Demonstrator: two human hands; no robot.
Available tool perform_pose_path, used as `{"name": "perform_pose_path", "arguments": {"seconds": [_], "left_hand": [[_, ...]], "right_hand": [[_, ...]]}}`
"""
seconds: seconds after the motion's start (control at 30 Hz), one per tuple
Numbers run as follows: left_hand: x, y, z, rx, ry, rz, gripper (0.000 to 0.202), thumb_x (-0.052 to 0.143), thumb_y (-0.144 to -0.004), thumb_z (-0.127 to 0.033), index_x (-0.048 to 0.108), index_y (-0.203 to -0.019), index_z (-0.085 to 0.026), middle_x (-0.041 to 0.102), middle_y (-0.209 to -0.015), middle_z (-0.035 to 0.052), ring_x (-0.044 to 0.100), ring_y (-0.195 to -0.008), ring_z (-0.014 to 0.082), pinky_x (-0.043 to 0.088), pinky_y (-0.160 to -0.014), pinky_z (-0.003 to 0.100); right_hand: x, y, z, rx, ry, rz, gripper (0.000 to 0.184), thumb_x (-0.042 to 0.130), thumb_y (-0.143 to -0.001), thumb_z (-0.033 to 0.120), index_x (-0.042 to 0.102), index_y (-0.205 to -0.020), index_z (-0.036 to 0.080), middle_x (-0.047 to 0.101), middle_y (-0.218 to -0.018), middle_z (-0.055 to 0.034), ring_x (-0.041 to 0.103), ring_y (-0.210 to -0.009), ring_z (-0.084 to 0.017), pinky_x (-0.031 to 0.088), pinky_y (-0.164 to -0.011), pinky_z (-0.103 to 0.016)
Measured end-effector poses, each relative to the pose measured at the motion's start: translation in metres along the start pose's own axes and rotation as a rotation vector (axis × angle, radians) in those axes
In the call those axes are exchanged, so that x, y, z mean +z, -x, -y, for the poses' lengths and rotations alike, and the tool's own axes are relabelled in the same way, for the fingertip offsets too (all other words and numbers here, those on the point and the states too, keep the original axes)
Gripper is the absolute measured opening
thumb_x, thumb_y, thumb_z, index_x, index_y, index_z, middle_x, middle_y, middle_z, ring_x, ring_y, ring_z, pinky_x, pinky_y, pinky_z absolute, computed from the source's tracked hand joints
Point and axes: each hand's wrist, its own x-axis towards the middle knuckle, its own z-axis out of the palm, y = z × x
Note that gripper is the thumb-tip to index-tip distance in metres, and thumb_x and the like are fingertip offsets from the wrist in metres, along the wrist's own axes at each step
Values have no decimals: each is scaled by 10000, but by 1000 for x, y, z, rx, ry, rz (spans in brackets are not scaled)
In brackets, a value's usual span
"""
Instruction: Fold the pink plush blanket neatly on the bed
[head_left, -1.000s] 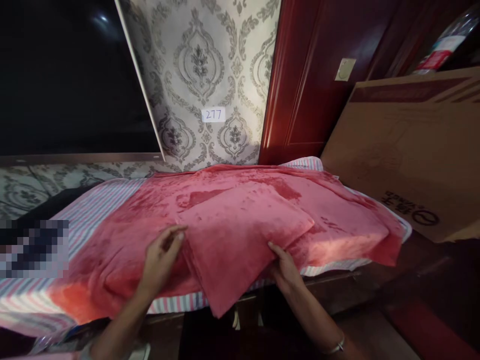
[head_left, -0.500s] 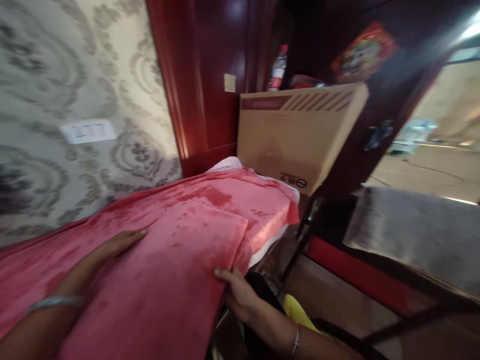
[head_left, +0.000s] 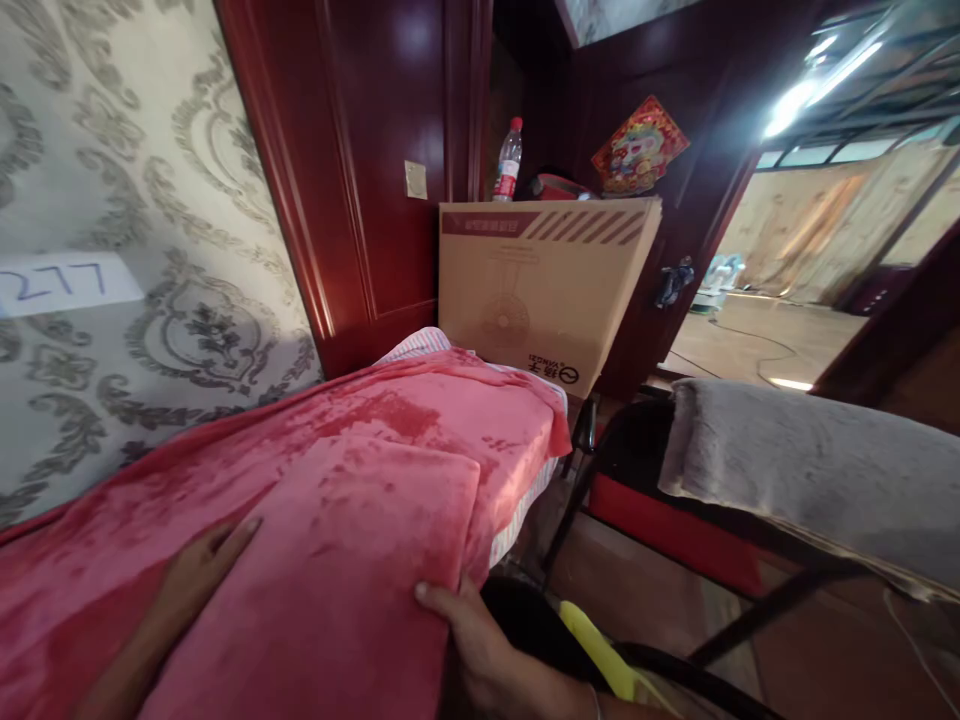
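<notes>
A folded pink velvet cloth [head_left: 352,560] lies on a larger pink blanket [head_left: 465,410] spread over a striped sheet [head_left: 420,342]. My left hand [head_left: 199,575] rests flat on the blanket against the folded cloth's left edge, fingers stretched out. My right hand [head_left: 472,650] grips the folded cloth's lower right corner, thumb on top and the other fingers hidden underneath.
A large cardboard box [head_left: 540,285] stands beyond the blanket's far end, with a water bottle [head_left: 508,160] on it. A dark red door [head_left: 360,170] and patterned wallpaper with a "277" label [head_left: 60,282] are behind. A grey cloth [head_left: 810,470] drapes a black frame at right.
The view has swung right, away from the dark screen, bringing the box, doorway and grey cloth into sight. Both hands stay on the folded cloth, the left now lower in view.
</notes>
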Motion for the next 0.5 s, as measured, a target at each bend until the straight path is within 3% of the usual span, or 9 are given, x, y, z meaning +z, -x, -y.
{"name": "perform_pose_path", "arguments": {"seconds": [0.13,0.23,0.3,0.37,0.5], "left_hand": [[5,-4,0,72,61,-97,419,465,-713,-704,671,-656,-343,725,-662,-155,710,-850,230,516,-810,321],[4,9,-18,67,76,-90,495,464,-683,-719,635,-625,-258,726,-690,-7,693,-825,286,520,-762,357],[1,25,-35,88,120,-46,556,456,-712,-728,685,-718,-221,747,-796,57,694,-908,327,526,-790,388],[-4,41,-49,93,138,90,587,470,-767,-707,725,-830,-182,755,-884,101,681,-1013,369,529,-835,426],[-10,60,-52,-105,236,38,509,603,-797,-622,756,-1017,-189,773,-1137,90,677,-1125,301,520,-966,373]], "right_hand": [[1,0,1,15,28,-17,657,910,-568,423,687,-1124,155,778,-999,-106,729,-979,-327,518,-1012,-511],[1,4,4,40,46,-34,686,928,-566,441,685,-1140,155,783,-1018,-104,728,-999,-329,542,-997,-502],[-4,8,5,67,73,-49,731,922,-595,457,669,-1208,152,782,-1062,-105,723,-1037,-332,558,-994,-495],[-14,11,7,117,128,-70,804,900,-632,471,628,-1318,151,775,-1125,-108,716,-1079,-333,572,-995,-489],[-46,7,15,240,405,-24,1005,803,-697,585,435,-1567,243,709,-1321,-83,675,-1192,-343,591,-1008,-508]]}}
